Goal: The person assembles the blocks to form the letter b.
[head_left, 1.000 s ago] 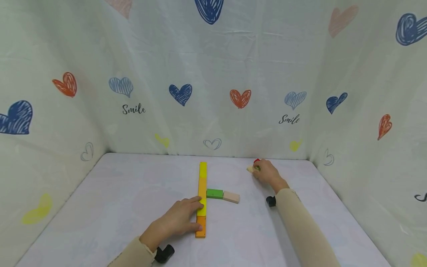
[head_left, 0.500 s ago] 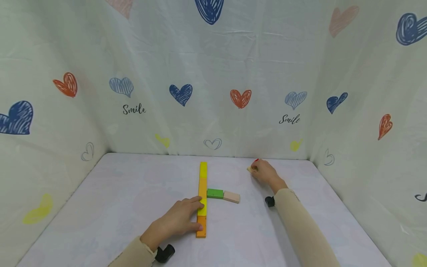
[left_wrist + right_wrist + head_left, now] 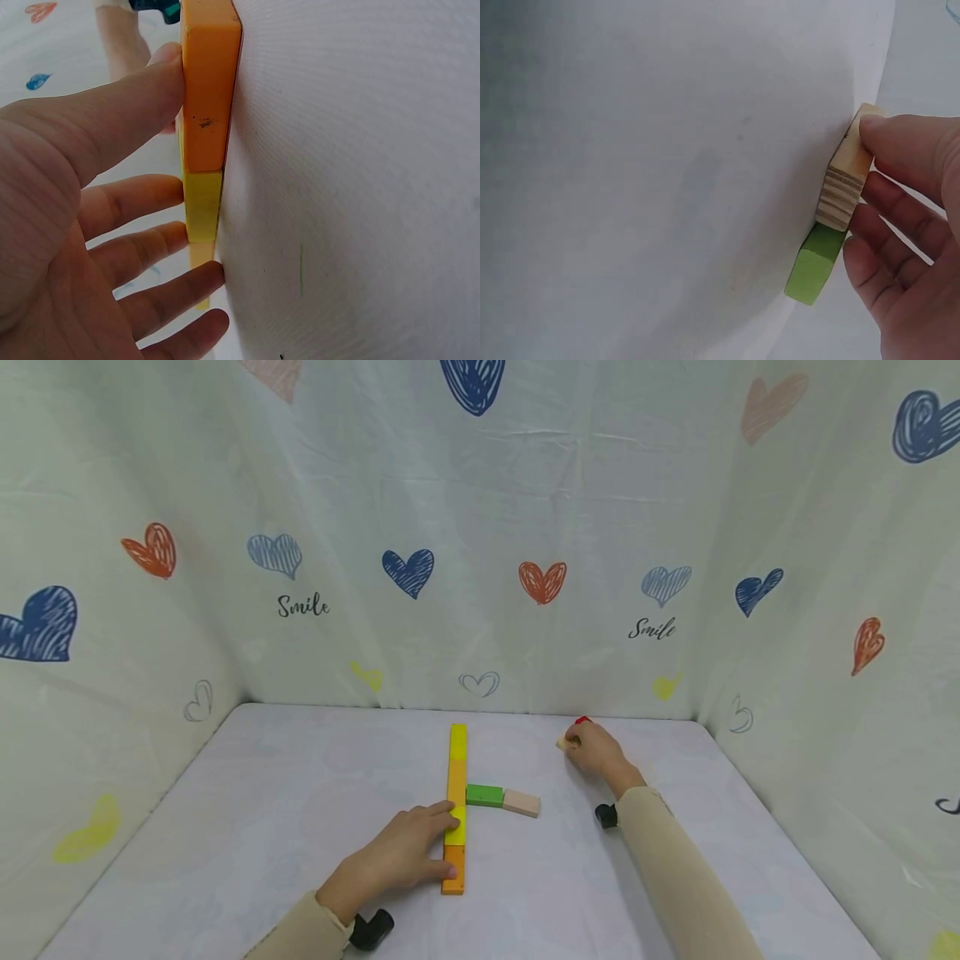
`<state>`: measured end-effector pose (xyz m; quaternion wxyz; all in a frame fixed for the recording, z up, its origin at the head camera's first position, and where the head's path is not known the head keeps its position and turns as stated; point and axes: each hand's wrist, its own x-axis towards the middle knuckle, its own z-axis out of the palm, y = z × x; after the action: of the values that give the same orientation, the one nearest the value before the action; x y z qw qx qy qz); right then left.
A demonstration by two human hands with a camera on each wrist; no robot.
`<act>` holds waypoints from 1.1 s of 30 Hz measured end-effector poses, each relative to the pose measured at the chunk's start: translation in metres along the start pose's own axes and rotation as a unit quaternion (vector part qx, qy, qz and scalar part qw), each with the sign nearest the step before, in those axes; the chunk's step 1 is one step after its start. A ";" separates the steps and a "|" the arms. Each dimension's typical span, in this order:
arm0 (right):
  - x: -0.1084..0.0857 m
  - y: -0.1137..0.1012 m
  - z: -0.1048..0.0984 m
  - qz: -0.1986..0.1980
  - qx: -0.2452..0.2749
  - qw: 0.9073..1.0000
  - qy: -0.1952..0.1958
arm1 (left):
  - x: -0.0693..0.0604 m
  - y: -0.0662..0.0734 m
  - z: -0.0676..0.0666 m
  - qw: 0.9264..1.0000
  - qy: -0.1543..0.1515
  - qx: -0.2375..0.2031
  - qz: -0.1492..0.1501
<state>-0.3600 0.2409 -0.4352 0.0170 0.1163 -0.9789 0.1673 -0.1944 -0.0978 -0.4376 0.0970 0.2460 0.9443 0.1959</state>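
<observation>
A straight row of yellow and orange blocks [image 3: 457,777] runs away from the person in the head view. My left hand [image 3: 393,853] lies along its left side, thumb touching the near orange block [image 3: 208,97] and long, nearly straight fingers touching the blocks beyond, including a yellow block [image 3: 202,206]. Toward the far right of the table, my right hand [image 3: 597,750] pinches a plain wooden block [image 3: 846,169] low at the tabletop. Against that block's end stands a green block [image 3: 811,271]. A bit of something red [image 3: 582,720] shows behind the right hand, mostly hidden.
Another green block [image 3: 484,796] touches the row's right side, and a pale wooden block [image 3: 521,802] continues from it at a slight angle. The white table [image 3: 300,760] meets a curtain [image 3: 480,627] printed with hearts at its back and sides.
The right hand has shifted very slightly around the plain wooden block, and the red piece behind it shows a little differently. The left hand stays where it was on the row.
</observation>
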 end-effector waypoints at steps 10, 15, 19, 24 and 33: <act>-0.010 -0.008 -0.002 0.021 0.022 0.998 -0.055 | -0.001 0.002 -0.001 1.000 -0.001 0.003 -0.004; -0.016 -0.011 -0.001 0.017 0.030 0.998 -0.057 | -0.001 0.002 -0.001 1.000 -0.001 -0.001 -0.007; -0.021 -0.015 -0.001 0.030 0.037 0.997 -0.067 | -0.001 0.001 -0.001 1.000 0.001 -0.003 -0.001; -0.029 -0.022 -0.002 0.033 0.036 0.996 -0.081 | -0.001 0.000 -0.002 1.000 0.003 -0.003 0.001; -0.046 -0.031 0.000 0.020 0.042 0.995 -0.086 | -0.001 0.001 -0.001 1.000 0.000 -0.005 0.000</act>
<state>-0.3082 0.2230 -0.4286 -0.0757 0.1109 -0.9710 0.1979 -0.1931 -0.0983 -0.4360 0.0979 0.2452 0.9434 0.2009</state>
